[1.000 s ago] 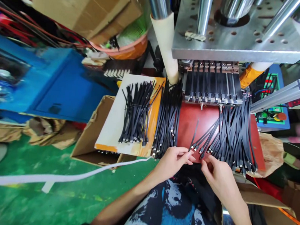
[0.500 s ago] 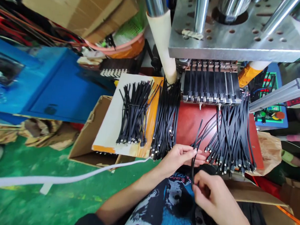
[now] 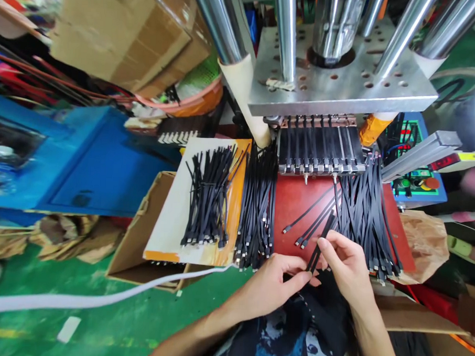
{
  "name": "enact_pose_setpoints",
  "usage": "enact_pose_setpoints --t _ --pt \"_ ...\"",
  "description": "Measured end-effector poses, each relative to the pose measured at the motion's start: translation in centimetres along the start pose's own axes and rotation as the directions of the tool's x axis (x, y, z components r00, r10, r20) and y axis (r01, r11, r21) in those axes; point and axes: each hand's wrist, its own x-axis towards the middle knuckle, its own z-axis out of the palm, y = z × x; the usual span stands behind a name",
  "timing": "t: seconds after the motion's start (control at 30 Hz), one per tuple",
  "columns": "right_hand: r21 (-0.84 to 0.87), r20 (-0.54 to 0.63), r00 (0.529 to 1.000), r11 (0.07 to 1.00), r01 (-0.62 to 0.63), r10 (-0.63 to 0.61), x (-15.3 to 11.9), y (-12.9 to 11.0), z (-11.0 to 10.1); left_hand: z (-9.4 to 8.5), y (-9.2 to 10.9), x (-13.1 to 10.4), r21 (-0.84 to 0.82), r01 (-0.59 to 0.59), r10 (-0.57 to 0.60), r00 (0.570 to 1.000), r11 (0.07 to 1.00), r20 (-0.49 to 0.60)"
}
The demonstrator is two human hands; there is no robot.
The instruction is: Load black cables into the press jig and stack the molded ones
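My left hand (image 3: 282, 285) pinches the lower end of a black flat cable (image 3: 320, 244) near my lap. Higher on the same cable, the fingers of my right hand (image 3: 342, 256) are closed on it. A few loose black cables (image 3: 312, 226) with metal plugs lie on the red surface (image 3: 295, 196) just beyond. To the right is a large pile of black cables (image 3: 364, 210); another pile (image 3: 257, 210) lies left of the red surface. A tied bundle (image 3: 209, 198) rests on a white board (image 3: 169, 212). Several cables sit in the press fixture (image 3: 321, 150).
A metal press plate (image 3: 343, 93) overhangs the fixture. The control box (image 3: 418, 180) and an angled metal bar (image 3: 423, 154) stand right. An open carton (image 3: 140, 237) is below the board, and a blue cabinet (image 3: 100, 167) stands left.
My right hand has moved up and now grips the cable above my left hand, which has shifted slightly down. Several loose cables lie separately on the red surface. The view has shifted.
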Motion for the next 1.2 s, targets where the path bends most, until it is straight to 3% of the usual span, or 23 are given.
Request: enact_pose_setpoints --t 0.13,0.23,0.33,0.53,0.67,0.8,0.9,1.0,1.1,1.2 --pt "-0.171 0.024 0.993 0.978 0.119 -0.117 -0.3 0.3 0.5 -2.4 3.0 2.4 0.178 -0.203 0.232 0.959 0.963 -0.162" --pt "-0.276 0.058 0.98 0.94 0.199 -0.191 -0.6 0.4 0.3 -3.4 4.8 4.5 0.189 -0.336 0.358 0.929 0.923 -0.094" --pt "-0.336 0.031 0.957 0.899 0.281 -0.288 -0.8 0.6 0.1 -3.4 5.4 5.5 0.119 -0.355 0.363 0.931 0.927 -0.048" --pt "-0.377 -0.013 0.913 0.848 0.374 -0.408 -0.8 0.9 -0.6 -3.1 5.5 5.5 0.081 -0.33 0.336 0.938 0.941 -0.081" --pt "-0.4 -0.133 0.904 0.857 0.325 -0.405 -0.7 0.7 -1.8 -3.3 6.0 5.5 0.119 -0.321 0.335 0.934 0.94 -0.127" --pt "-0.272 -0.157 0.935 0.924 0.268 -0.317 -0.7 -0.1 -3.1 -3.3 6.4 5.8 0.001 -0.346 0.343 0.929 0.938 -0.136" --pt "-0.149 -0.13 0.939 0.943 0.298 -0.318 -0.4 -0.9 -3.3 -3.3 6.8 6.1 -0.135 -0.321 0.308 0.945 0.937 -0.106" --pt "-0.178 -0.165 0.901 0.91 0.373 -0.402 0.3 -1.7 -2.5 -3.3 7.4 6.6 -0.196 -0.325 0.317 0.946 0.925 -0.072" --pt "-0.259 -0.167 0.869 0.871 0.417 -0.465 1.2 -2.3 -1.3 -3.4 7.6 7.0 -0.133 -0.382 0.371 0.923 0.915 -0.098" --pt "-0.28 -0.128 0.873 0.861 0.424 -0.471 2.1 -2.6 -0.6 -3.4 7.7 7.2 0.011 -0.434 0.432 0.894 0.901 -0.119"
